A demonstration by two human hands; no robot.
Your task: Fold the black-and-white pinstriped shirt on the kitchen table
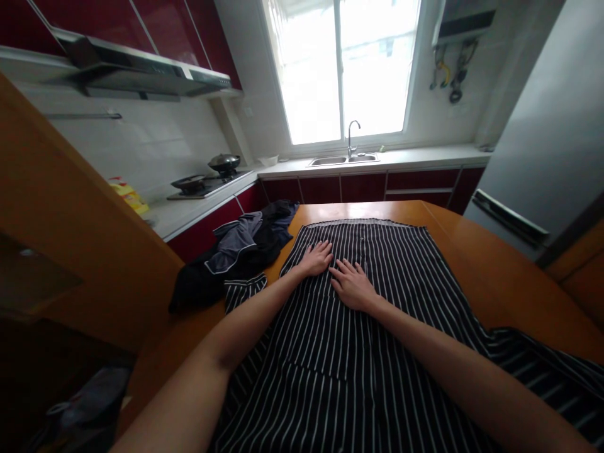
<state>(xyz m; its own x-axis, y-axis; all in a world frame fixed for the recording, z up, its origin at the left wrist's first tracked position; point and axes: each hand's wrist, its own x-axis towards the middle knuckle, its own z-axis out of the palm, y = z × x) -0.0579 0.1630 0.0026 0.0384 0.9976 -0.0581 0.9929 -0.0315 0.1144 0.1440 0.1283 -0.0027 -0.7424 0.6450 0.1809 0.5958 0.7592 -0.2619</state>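
Observation:
A black apron with thin white stripes [387, 277] lies spread flat over an orange wooden table [476, 264]. My left hand [317, 258] rests palm down on the cloth near its far end, fingers stretched out. My right hand [352, 284] lies flat on the cloth just beside it, fingers spread. Neither hand holds anything. Both forearms reach across the striped cloth from the near edge.
A heap of dark grey and black clothes [236, 251] sits on the table's left side. Beyond are a counter with a sink [343, 160] and tap under a bright window, a gas hob with pans [207, 179] at left, and a grey fridge [542, 163] at right.

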